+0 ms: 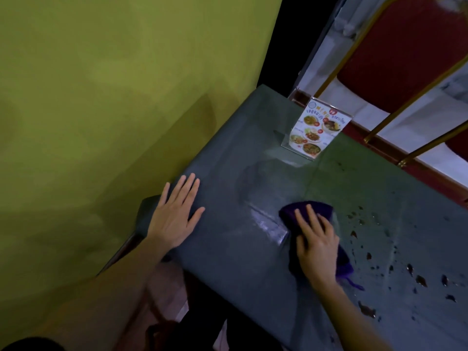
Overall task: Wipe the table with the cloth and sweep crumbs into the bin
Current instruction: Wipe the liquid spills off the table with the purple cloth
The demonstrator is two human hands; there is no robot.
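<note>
A dark grey-green table (228, 236) runs from the middle of the view to the lower right. My right hand (317, 245) presses flat on a purple cloth (307, 209) lying on the tabletop. Dark crumbs and wet spots (420, 279) are scattered to the right of the cloth. My left hand (176, 214) rests flat with fingers spread on the table's left edge. A wet streak (268, 224) shines just left of the cloth. No bin is in view.
A clear menu stand (312, 130) with food pictures sits at the table's far edge. A red chair with gold metal legs (395, 57) stands beyond it. A yellow-green wall (114, 97) borders the table's left side.
</note>
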